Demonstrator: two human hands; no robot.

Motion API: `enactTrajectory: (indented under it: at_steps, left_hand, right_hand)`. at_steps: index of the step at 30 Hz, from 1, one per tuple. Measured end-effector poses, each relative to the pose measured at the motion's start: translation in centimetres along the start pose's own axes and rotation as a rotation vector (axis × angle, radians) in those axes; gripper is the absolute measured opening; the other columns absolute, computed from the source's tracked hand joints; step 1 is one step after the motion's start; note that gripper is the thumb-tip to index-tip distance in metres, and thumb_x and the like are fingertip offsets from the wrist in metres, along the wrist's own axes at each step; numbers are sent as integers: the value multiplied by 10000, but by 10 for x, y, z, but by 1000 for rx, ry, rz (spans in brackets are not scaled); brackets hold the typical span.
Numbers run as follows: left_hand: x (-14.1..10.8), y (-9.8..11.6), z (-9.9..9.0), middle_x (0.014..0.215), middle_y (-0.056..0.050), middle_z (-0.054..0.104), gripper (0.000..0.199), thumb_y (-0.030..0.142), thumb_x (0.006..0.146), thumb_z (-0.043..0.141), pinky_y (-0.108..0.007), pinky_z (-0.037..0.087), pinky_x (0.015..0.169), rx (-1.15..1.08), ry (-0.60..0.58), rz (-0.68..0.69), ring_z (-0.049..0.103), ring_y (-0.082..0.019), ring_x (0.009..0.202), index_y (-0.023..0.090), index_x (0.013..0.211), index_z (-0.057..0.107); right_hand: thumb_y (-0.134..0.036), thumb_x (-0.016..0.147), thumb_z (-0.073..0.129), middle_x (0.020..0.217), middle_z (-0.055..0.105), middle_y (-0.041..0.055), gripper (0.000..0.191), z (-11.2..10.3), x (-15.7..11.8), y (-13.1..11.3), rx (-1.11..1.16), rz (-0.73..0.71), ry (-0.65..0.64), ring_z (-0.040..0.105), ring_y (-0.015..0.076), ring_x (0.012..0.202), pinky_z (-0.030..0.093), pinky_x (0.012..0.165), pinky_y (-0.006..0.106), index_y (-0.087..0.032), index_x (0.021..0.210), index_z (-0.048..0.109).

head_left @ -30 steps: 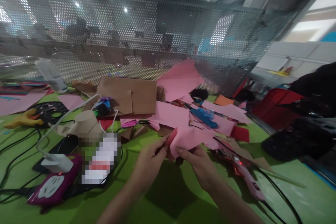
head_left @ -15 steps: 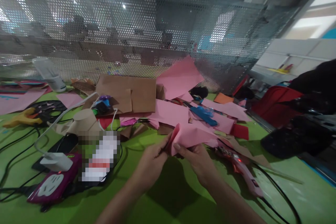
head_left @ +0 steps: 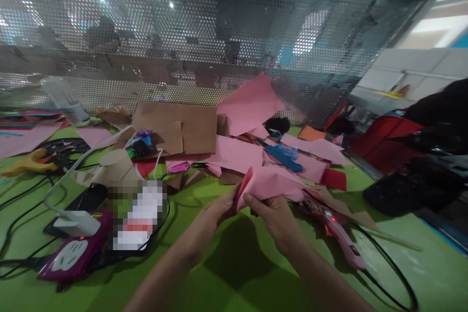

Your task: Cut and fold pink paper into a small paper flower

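Note:
A curled, partly folded piece of pink paper (head_left: 270, 185) is held just above the green table, with a dark shadow below it. My left hand (head_left: 221, 209) grips its left edge, the fingers closed and partly hidden behind the sheet. On the lower right of the paper, my right hand (head_left: 272, 214) pinches with the thumb on top and the fingers underneath. Just right of my right hand lies a pink corded tool (head_left: 345, 243) with a small red light, perhaps a glue gun or hair iron.
A purple power strip (head_left: 75, 253) with a white charger (head_left: 78, 224) and cables lies at left. Behind are a brown cardboard piece (head_left: 175, 126), a beige paper cone (head_left: 119, 168), more pink paper (head_left: 250, 107) and a blue tool (head_left: 283, 156). A perforated metal screen (head_left: 183, 58) stands at the back.
The pink paper stays in both hands and its left side has curled upward slightly. My hands have shifted only a little, and the camera view has moved slightly.

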State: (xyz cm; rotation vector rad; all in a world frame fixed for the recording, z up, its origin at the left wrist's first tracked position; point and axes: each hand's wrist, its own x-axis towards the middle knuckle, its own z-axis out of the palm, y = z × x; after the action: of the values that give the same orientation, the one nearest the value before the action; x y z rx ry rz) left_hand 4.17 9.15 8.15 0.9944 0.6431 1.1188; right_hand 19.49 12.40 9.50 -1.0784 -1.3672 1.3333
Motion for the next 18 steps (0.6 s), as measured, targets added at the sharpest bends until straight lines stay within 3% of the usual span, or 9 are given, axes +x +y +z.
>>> enactTrajectory:
  at_steps: [4,11,18]
  left_hand:
    - [0,-3,-2,1422,-37,520,436,315,907,510,-440,264,1164,63,41,-9,429,-245,1352,211,1325,573]
    - [-2,-3,0,1372,1,572,365,311,862,570,-408,335,1133,209,136,-18,458,-249,1331,274,1213,664]
    - [6,-9,2,1396,-36,554,439,353,908,546,-418,324,1137,230,76,63,462,-250,1326,222,1326,573]
  right_hand:
    - [-444,691,791,700,683,31,284,-1,0,5,33,18,3,594,208,720,479,733,333,-181,726,693]
    - [-443,711,777,718,664,26,288,-2,2,11,-12,-34,-1,580,193,720,476,708,300,-175,742,675]
    - [-413,709,782,746,678,19,255,1,2,9,-19,-34,0,577,195,742,464,710,297,-178,763,698]
